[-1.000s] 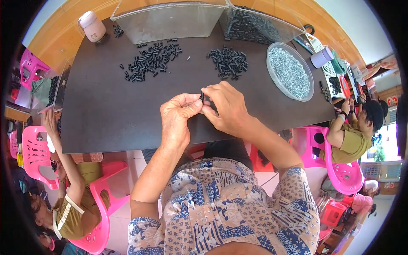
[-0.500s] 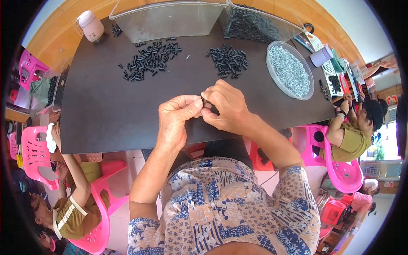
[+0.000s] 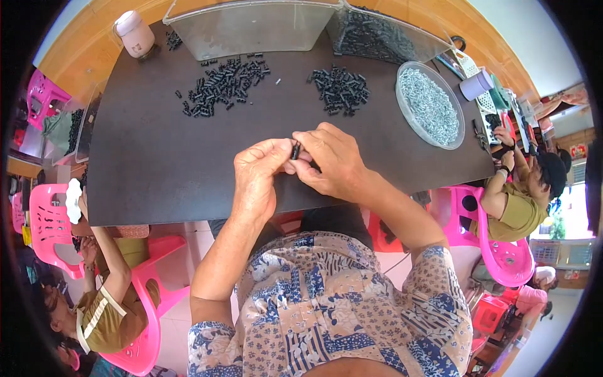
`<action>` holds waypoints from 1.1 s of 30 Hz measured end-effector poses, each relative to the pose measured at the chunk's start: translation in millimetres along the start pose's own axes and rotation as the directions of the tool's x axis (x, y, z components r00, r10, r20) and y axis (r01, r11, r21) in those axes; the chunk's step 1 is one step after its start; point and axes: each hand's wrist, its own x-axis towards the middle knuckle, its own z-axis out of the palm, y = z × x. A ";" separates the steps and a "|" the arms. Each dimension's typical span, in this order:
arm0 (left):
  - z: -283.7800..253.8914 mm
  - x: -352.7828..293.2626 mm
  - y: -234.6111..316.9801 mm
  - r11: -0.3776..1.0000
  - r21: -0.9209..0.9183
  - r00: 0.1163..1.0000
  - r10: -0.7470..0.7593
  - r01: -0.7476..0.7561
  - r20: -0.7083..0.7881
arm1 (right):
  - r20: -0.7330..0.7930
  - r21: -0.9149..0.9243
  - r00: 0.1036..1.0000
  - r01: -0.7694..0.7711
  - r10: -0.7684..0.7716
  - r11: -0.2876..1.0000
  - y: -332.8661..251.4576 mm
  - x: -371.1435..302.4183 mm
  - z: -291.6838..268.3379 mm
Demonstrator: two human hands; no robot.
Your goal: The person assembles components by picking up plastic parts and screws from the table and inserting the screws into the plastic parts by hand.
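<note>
Close together over the near part of the dark table, my two hands meet at a small black cylindrical piece. My left hand pinches it between thumb and forefinger. From the other side, the bent fingers of my right hand close on the same piece; a dark bit also shows under the right palm, too hidden to name. Beyond my hands lie a larger pile of black cylindrical pieces on the left and a smaller pile on the right. A round clear tub of small silvery screw-like parts stands farther right.
Along the far edge stand a clear bin and another bin of black pieces. A pink bottle is far left, a lilac cup far right, pliers at the right edge. Co-workers sit on pink chairs at both sides.
The black piece now shows upright between my fingertips, where it was mostly hidden before. My right fingers have shifted slightly left. The piles look the same.
</note>
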 end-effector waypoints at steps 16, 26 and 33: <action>-4.7 -10.5 -7.4 0.986 0.136 0.995 0.098 -0.101 0.028 | -0.102 0.016 0.990 0.105 -0.102 0.994 -1.4 1.1 4.8; -4.1 -3.8 -10.0 0.980 0.186 0.994 0.056 -0.073 0.095 | -0.089 0.076 0.996 0.011 -0.004 0.997 6.4 -12.5 6.3; -9.6 17.0 5.5 0.838 0.542 0.995 0.010 -0.063 0.099 | -0.004 -0.044 0.979 -0.205 0.205 0.978 31.9 -13.4 -36.9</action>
